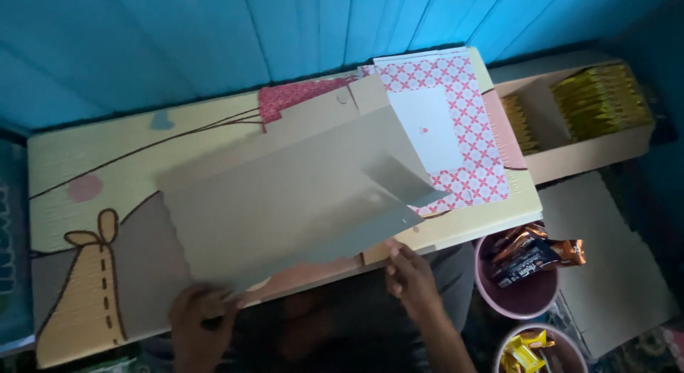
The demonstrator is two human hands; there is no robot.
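A large grey cardboard sheet (pixel 285 202) lies across a low table (pixel 78 273) with a cartoon-patterned top. One flap at its right side is folded over. My left hand (pixel 199 323) grips the sheet's near left corner at the table's front edge. At the sheet's near right edge, my right hand (pixel 410 277) pinches the cardboard with its fingertips. Beyond the grey sheet lies a red-and-white patterned sheet (pixel 470 131) with a plain white rectangle on it.
A cardboard box (pixel 584 156) holding yellow packets stands at the right. A pink bucket (pixel 524 302) of dark snack packets and a second bucket (pixel 563 344) with yellow packets sit on the floor. A flat cardboard piece (pixel 613 266) lies beside them. A blue plank wall (pixel 285 31) is behind.
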